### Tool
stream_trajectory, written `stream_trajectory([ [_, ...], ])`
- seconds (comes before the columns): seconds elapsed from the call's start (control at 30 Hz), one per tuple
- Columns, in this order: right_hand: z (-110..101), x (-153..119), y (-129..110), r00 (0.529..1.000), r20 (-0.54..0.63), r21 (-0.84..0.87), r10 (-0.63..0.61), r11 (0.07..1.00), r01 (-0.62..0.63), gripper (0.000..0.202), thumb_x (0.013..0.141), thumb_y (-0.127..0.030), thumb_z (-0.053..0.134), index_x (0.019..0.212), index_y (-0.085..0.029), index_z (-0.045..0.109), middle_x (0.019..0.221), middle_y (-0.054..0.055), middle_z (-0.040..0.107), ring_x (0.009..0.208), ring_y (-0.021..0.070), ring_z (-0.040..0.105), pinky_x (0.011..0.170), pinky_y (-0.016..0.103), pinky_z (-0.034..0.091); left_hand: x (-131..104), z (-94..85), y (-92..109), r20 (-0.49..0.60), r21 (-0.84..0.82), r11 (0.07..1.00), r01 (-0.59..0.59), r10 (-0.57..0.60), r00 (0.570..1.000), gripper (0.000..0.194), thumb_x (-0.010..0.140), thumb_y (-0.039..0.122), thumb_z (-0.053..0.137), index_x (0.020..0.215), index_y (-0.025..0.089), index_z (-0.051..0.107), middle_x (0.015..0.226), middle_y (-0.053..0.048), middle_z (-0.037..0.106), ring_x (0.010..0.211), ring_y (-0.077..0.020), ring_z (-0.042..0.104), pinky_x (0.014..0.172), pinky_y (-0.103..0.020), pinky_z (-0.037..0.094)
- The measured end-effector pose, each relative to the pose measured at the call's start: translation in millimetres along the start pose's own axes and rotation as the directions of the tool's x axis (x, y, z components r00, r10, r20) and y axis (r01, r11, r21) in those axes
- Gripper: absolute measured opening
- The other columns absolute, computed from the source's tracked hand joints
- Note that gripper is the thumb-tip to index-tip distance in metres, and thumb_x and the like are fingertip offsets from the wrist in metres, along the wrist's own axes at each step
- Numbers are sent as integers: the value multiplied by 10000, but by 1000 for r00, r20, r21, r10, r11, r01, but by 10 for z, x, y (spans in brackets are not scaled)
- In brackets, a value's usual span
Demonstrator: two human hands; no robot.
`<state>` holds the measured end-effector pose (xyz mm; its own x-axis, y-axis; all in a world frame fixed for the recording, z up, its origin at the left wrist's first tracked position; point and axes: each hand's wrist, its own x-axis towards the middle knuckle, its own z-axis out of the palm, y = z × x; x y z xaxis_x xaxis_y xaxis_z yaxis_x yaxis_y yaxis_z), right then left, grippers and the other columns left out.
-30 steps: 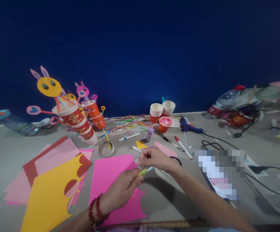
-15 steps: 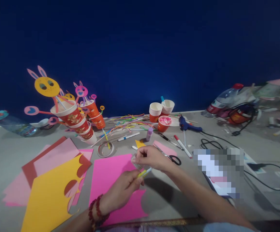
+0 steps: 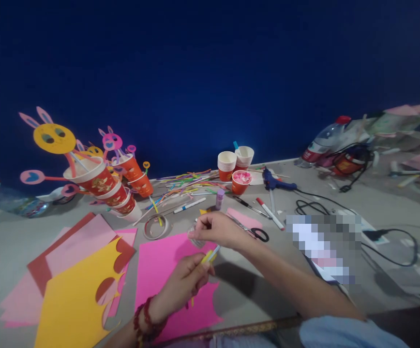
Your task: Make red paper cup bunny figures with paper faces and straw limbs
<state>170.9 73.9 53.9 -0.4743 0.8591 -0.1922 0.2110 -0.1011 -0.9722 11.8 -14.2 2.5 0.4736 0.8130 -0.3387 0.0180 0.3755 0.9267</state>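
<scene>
My left hand (image 3: pixel 186 280), with a red bead bracelet at the wrist, is closed on thin yellow and pale-blue sticks (image 3: pixel 210 255) above the pink sheet (image 3: pixel 159 261). Just beyond it, my right hand (image 3: pixel 217 231) has its fingers pinched together at the edge of a small clear, roundish item (image 3: pixel 195 238), whose shape is blurred. Both hands are close together but apart. Scissors (image 3: pixel 259 234) with black handles lie right of my right hand. A purple glue stick (image 3: pixel 219 199) stands behind it.
Yellow sheet (image 3: pixel 72 295) and other coloured papers lie left. Stacked red cups (image 3: pixel 112 188) with rabbit figures stand behind them, near a tape roll (image 3: pixel 155 227). Further back are coloured sticks (image 3: pixel 184 183), paper cups (image 3: pixel 227 166), a glue gun (image 3: pixel 277 183), and a bottle (image 3: pixel 324 142) at right.
The whole view has shifted a little. My right hand has moved slightly left with the clear item, and my left hand has tilted the sticks slightly; thin stick ends now show below it.
</scene>
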Motion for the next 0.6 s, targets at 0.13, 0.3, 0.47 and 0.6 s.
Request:
stream_trajectory([
  [0.13,23,41,-9,1000,13,-3,-22,1000,22,460,632,-548,847,582,-176,581,555,-47,531,590,117,443,550,237,322,18,-22,39,22,-89,995,51,-49,999,465,858,628,615,820,166,589,467,116,352,376,-49,212,374,-194,164],
  [0.3,22,44,-17,999,25,8,-37,999,37,467,632,-562,841,587,-175,584,548,-52,517,570,108,422,535,234,312,9,-32,41,40,-175,981,81,-75,996,435,855,601,641,835,169,594,464,117,364,361,-42,183,350,-191,142],
  [0.47,19,27,-3,998,48,11,-45,999,45,444,646,-541,839,607,-169,600,578,-39,543,593,117,448,545,231,326,17,-42,53,57,-191,976,102,-93,994,422,856,581,654,826,164,600,460,117,364,357,-36,172,350,-193,129],
  [0.6,16,5,-23,997,60,-14,-56,998,57,366,680,-459,818,620,-168,605,583,-40,550,590,116,457,549,230,329,35,-64,59,67,-210,969,127,-116,991,426,848,582,661,814,161,610,458,112,371,354,-36,178,348,-193,130],
])
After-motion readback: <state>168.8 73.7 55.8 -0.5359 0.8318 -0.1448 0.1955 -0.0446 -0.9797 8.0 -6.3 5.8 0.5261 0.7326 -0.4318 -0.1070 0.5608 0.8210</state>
